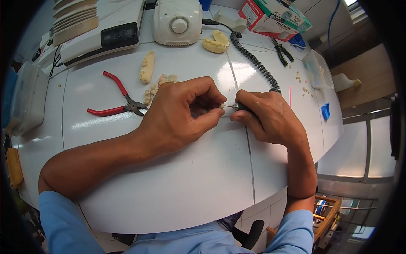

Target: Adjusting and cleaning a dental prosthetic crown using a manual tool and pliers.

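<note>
Between thumb and forefinger my left hand pinches a small whitish artificial tooth over the middle of the table. Wrapped round a dark rotary handpiece, my right hand holds its thin metal bit level, the tip at or very near the tooth. A black coiled cord runs from behind the right hand back to a white control box with a dial. Behind my left hand lie cream dental casts and a partly hidden cluster of tooth pieces.
Red-handled cutting pliers lie left of my left hand. Another dental cast, boxes and black pliers are at the back. Scattered small teeth, a clear plastic container and a blue piece sit at right.
</note>
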Available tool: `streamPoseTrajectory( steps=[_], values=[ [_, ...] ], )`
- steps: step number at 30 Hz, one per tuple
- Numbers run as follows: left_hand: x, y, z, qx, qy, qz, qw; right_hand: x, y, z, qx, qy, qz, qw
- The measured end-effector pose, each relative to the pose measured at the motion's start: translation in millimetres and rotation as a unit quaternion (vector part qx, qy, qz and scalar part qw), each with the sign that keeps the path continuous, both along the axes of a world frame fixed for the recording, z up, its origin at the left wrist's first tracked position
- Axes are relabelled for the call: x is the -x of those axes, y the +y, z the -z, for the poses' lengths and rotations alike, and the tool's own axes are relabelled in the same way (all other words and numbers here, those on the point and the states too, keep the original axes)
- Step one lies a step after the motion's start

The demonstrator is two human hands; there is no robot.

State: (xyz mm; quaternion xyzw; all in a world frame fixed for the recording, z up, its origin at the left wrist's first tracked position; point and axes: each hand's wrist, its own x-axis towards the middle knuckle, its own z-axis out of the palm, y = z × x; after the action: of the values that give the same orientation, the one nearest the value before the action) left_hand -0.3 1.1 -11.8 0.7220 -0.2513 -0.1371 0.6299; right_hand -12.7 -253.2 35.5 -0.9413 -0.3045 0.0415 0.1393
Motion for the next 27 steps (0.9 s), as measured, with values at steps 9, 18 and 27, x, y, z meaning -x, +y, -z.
streamPoseTrajectory(
  steps=[9, 18, 27],
  values=[
    [0.5, 1.1, -0.8, -0.014, -0.025, -0.007, 1.0, -0.3, 1.1, 0.5, -0.006, 0.011, 0.006, 1.0],
    [1.4, 0.0, -2.4, -0.015, -0.027, -0.013, 0.999, 0.5, 1.3, -0.9, -0.017, 0.01, 0.005, 1.0],
    [2.0, -0.2, 0.1, -0.003, -0.062, -0.018, 0.998, 0.1, 1.6, -1.2, -0.004, 0.018, 0.011, 1.0]
  ],
)
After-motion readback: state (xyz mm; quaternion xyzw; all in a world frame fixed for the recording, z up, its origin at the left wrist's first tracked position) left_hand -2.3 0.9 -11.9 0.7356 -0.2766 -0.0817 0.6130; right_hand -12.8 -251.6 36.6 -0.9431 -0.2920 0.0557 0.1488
